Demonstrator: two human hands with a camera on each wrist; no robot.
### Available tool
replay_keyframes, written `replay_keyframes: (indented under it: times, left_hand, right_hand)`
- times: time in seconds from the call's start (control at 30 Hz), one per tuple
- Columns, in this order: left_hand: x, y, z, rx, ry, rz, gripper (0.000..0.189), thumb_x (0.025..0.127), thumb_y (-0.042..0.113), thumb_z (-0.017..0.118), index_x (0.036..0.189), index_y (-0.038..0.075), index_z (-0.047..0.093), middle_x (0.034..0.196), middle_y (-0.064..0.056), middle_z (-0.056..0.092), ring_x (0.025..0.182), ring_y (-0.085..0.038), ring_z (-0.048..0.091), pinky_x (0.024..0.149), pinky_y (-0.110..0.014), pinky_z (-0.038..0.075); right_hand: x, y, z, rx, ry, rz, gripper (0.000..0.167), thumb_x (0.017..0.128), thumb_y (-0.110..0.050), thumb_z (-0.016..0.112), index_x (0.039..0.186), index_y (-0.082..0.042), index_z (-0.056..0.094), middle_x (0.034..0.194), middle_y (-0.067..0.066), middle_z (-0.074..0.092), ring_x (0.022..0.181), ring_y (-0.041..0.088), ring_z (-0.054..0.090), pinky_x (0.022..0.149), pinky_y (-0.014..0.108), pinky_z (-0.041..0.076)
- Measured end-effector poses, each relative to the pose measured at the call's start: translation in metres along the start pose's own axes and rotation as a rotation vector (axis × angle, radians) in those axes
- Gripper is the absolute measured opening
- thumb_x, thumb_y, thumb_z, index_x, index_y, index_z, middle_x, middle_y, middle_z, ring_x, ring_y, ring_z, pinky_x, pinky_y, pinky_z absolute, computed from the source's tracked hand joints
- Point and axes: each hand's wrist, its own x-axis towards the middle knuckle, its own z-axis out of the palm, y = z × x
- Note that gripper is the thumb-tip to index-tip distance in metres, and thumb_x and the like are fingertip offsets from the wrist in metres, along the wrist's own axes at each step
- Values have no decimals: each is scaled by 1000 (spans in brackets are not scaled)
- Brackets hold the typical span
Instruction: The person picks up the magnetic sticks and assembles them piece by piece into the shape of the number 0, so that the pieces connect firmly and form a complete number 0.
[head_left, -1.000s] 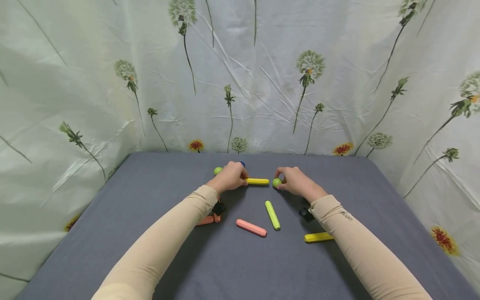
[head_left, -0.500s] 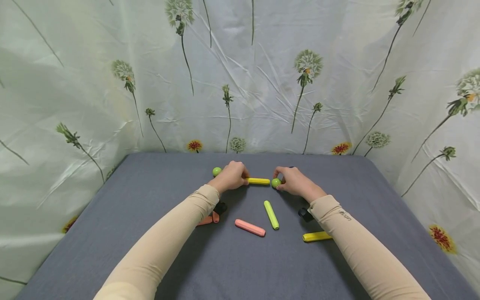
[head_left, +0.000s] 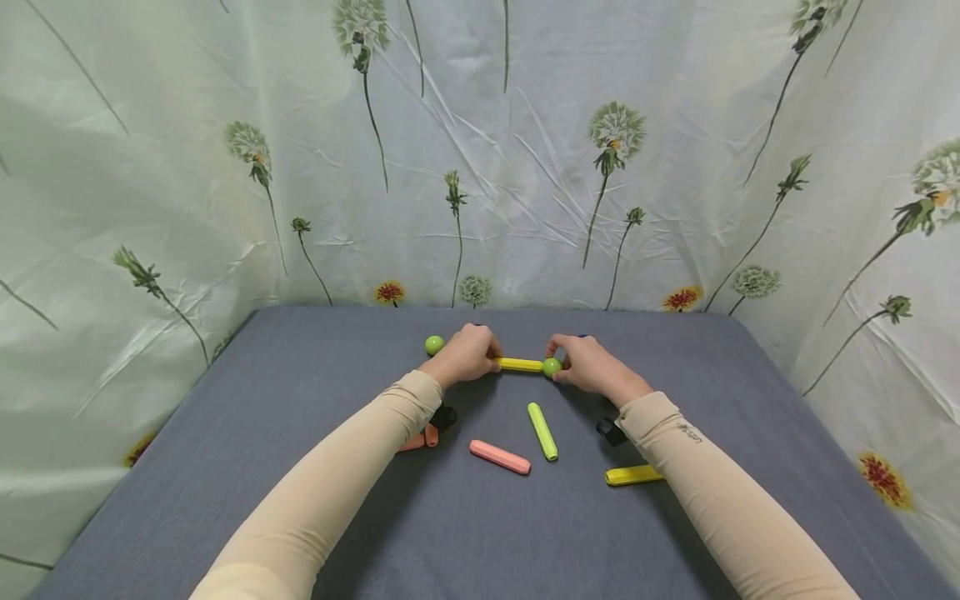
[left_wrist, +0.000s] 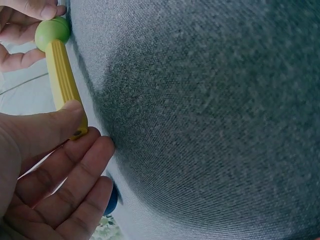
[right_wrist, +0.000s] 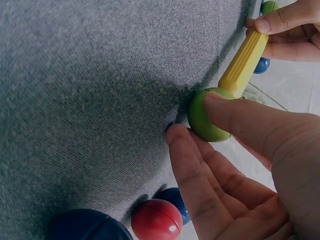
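My left hand [head_left: 467,354] pinches the left end of a yellow ribbed stick [head_left: 521,365] between thumb and fingers. My right hand [head_left: 592,362] grips a small green ball [head_left: 551,367] with thumb and fingertips. Stick and ball meet end to end, low over the grey cloth; in the left wrist view the stick's far end [left_wrist: 56,50] is right against the green ball [left_wrist: 51,32]. From the right wrist, the thumb covers part of the ball [right_wrist: 197,117], whose other side meets the stick [right_wrist: 245,62].
A second green ball [head_left: 434,345] lies left of my left hand. Nearer me are a lime stick [head_left: 543,432], a salmon stick [head_left: 500,457], another yellow stick [head_left: 633,475] and orange sticks [head_left: 414,442]. Red [right_wrist: 156,220] and dark blue balls [right_wrist: 87,227] lie by my right hand. A flowered curtain [head_left: 525,167] hangs behind.
The yellow stick in my left hand has moved slightly right, and the gap between it and the green ball has closed. My right hand keeps its grip on the ball.
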Motion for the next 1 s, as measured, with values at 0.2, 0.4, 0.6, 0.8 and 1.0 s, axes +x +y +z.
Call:
replay_keyframes:
  times: [0.2, 0.4, 0.6, 0.8, 1.0]
  left_hand:
    - [0, 1, -1, 1, -4, -5, 13, 97, 13, 81, 109, 8, 85, 104, -8, 83, 89, -21, 74, 82, -36, 61]
    - [0, 1, 1, -3, 13, 9, 13, 97, 11, 81, 109, 7, 85, 104, -8, 82, 90, -21, 74, 82, -36, 61]
    - [1, 2, 2, 2, 15, -3, 16, 97, 12, 81, 111, 6, 84, 106, -10, 82, 94, -23, 74, 85, -38, 61]
    - [2, 1, 4, 13, 8, -25, 19, 98, 15, 81, 115, 6, 82, 107, -9, 80, 95, -22, 72, 87, -38, 60]
    - [1, 0, 6, 9, 4, -40, 20, 99, 16, 80, 116, 7, 81, 106, -9, 78, 92, -21, 70, 86, -38, 59]
  right_hand:
    - [3, 0, 0, -3, -6, 4, 27, 99, -10, 78, 123, -10, 65, 108, 15, 76, 91, 24, 72, 75, 36, 57]
    - [6, 0, -1, -34, 5, -1, 26, 98, -17, 81, 119, -10, 67, 108, 13, 76, 88, 22, 70, 75, 35, 56]
    - [8, -2, 0, -90, 28, -41, 28, 99, -20, 80, 122, -7, 70, 97, 10, 74, 78, 18, 65, 70, 33, 53]
    - [8, -3, 1, -96, 43, -37, 24, 100, -19, 79, 121, -9, 75, 97, 9, 74, 76, 17, 63, 68, 32, 51]
    - [8, -4, 3, -84, 66, -25, 23, 99, -18, 80, 119, -9, 77, 98, 10, 74, 78, 19, 63, 70, 34, 52]
